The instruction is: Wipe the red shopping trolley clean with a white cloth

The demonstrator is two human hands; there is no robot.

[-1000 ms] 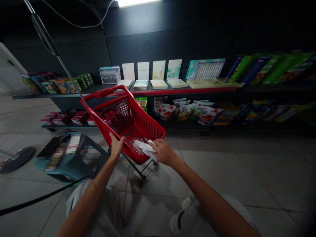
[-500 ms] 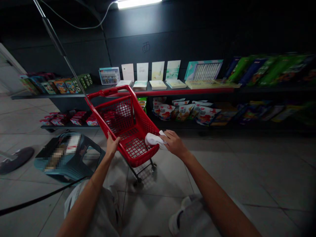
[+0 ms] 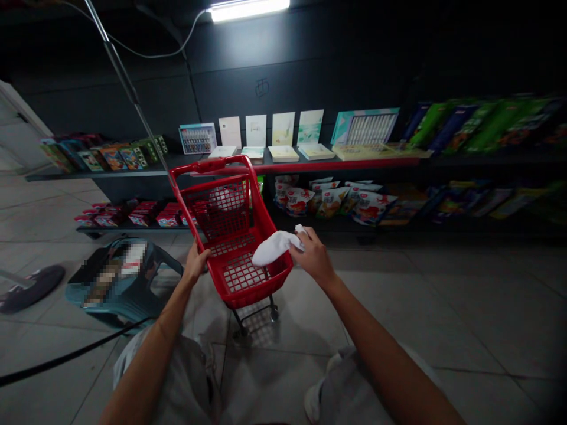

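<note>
A small red shopping cart [image 3: 252, 300] stands on the floor in front of me, its lattice basket turned towards me. My left hand [image 3: 195, 262] is closed on the basket's left rim, the thumb over the edge. Bunched in the fingers of my right hand [image 3: 312, 252] is a white cloth [image 3: 275, 248]. The cloth hangs out to the left over the basket's right front side. Whether it touches the plastic I cannot tell.
Behind the cart runs a dark shelf [image 3: 310, 166] with books, boxes and snack bags [image 3: 334, 200]. At left are a teal plastic stool [image 3: 155, 295], a round stand base [image 3: 38, 289] and a black cable [image 3: 80, 353]. A metal pole [image 3: 119, 68] slants down beside the cart handle.
The cart has shifted and turned a little to the right. My right hand has raised the white cloth slightly, and more of it shows. My left hand stays on the left rim.
</note>
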